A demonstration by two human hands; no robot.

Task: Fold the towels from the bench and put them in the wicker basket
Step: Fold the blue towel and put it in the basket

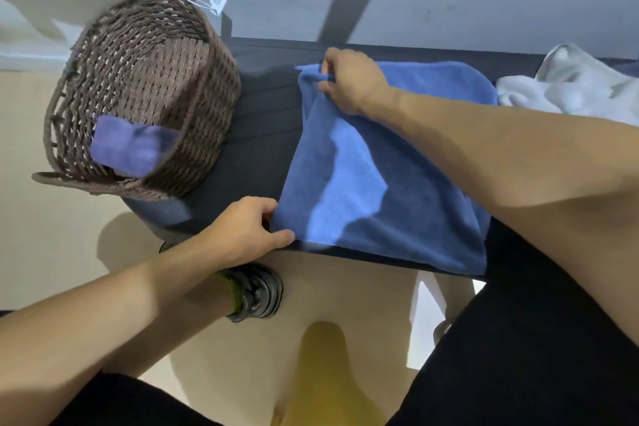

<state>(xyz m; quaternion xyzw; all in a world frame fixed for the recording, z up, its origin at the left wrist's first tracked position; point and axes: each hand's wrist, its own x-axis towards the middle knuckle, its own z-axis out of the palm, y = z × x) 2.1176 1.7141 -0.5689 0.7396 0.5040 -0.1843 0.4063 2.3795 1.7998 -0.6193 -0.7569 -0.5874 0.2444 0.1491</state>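
The left hand (249, 228) is the closest one. It pinches the near left corner of the blue towel (390, 183), right at the front edge of the bench (262, 135). The thumb lies on top of the cloth and the fingers curl under it.

The blue towel lies flat on the bench, spread out to the right of both hands. Its left edge runs from the near corner up to the far corner, going away from the person. The towel hangs a little over the front edge.

The right hand (349, 79) is farther away. It reaches across the towel and grips the far left corner with bent fingers. So each hand holds one end of the same left edge. I think the next move is to bring that edge over to the right to fold the towel in half.

The basket (211, 107) sits on the left end of the bench, nearest the left hand. A folded purple towel (128, 145) is already inside. A white towel (570, 86) waits at the far right.
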